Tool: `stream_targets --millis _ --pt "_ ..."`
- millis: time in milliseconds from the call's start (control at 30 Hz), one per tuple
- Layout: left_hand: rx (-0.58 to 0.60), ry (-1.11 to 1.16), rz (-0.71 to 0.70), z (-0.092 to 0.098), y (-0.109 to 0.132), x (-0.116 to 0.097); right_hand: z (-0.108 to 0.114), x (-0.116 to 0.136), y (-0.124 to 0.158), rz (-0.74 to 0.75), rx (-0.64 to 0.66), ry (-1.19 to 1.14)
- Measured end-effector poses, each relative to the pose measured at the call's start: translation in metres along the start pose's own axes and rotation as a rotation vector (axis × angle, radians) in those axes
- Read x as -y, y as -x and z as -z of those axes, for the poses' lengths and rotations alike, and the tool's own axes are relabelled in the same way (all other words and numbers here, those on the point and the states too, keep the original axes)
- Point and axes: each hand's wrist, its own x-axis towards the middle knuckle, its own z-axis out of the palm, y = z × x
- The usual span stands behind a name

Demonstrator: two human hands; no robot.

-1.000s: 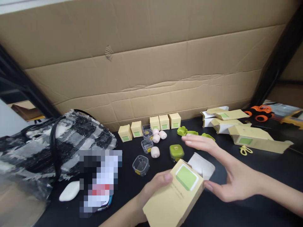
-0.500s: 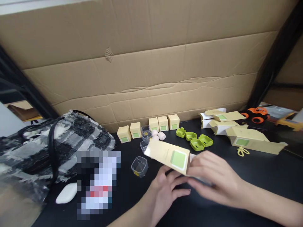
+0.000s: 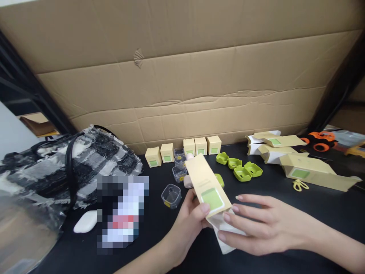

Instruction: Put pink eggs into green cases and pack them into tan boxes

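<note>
My left hand (image 3: 188,224) grips an opened pale yellow cardboard box (image 3: 203,177) by its lower end, thumb on the front near a green printed square. The box is tilted, its far end leaning left. A white flap (image 3: 226,228) hangs from the end near me. Beside that flap, my right hand (image 3: 259,224) has its fingers stretched apart; whether the fingertips touch the flap I cannot tell. Left of the box stands a clear plastic cup (image 3: 171,196). Behind the box, a pale pink rounded piece (image 3: 188,182) and a green piece (image 3: 219,180) are partly hidden.
Several small yellow boxes (image 3: 153,157) line the back. Green shells (image 3: 242,173) lie right of centre, with flattened cartons (image 3: 310,173) and a yellow loop (image 3: 300,185) farther right. A fabric bag (image 3: 99,163) and a white case (image 3: 86,221) are at left.
The box has swung to a steeper angle, and my left hand now grips it from the side. My right hand's fingers have come off the box and spread. The view has shifted slightly.
</note>
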Motion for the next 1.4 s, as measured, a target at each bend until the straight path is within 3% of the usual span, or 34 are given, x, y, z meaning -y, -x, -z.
stream_targets --millis 200,467,667,767,900,1400 --pt "-0.042 -0.071 0.062 0.006 -0.005 0.009 -0.005 0.008 0.0 -0.084 0.008 0.057" --pt "-0.005 -0.094 0.128 0.005 -0.003 0.01 -0.007 0.012 -0.01 -0.069 -0.197 0.088" --pt "-0.04 -0.032 0.055 0.005 -0.004 0.015 -0.009 0.016 -0.009 -0.187 -0.035 -0.039" --pt "-0.042 -0.02 0.043 0.004 -0.003 0.015 -0.01 0.017 -0.006 -0.223 -0.142 -0.116" --pt "-0.039 -0.037 0.046 0.003 -0.002 0.013 -0.013 0.016 -0.002 -0.376 -0.286 -0.256" --pt "-0.05 -0.108 0.072 0.003 -0.003 0.013 -0.016 0.014 0.003 -0.49 -0.251 -0.32"
